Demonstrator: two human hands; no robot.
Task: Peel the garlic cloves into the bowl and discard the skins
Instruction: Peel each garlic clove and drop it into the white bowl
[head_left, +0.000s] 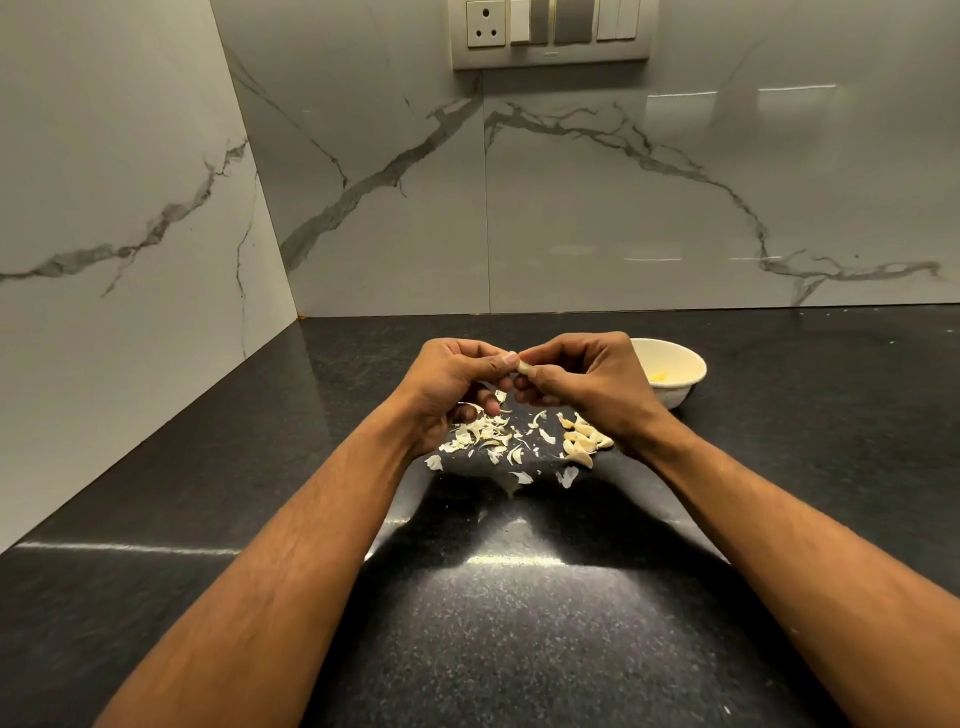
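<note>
A single garlic clove is pinched between my left hand and my right hand, held a little above the black counter. Both thumbs and forefingers press on it. Below the hands lies a scatter of papery garlic skins. A small pile of several unpeeled cloves rests just under my right wrist. The white bowl stands behind my right hand, with a yellowish peeled clove inside; my hand hides its left side.
The black speckled countertop meets marble wall panels at the back and left, forming a corner. A switch and socket plate sits high on the back wall.
</note>
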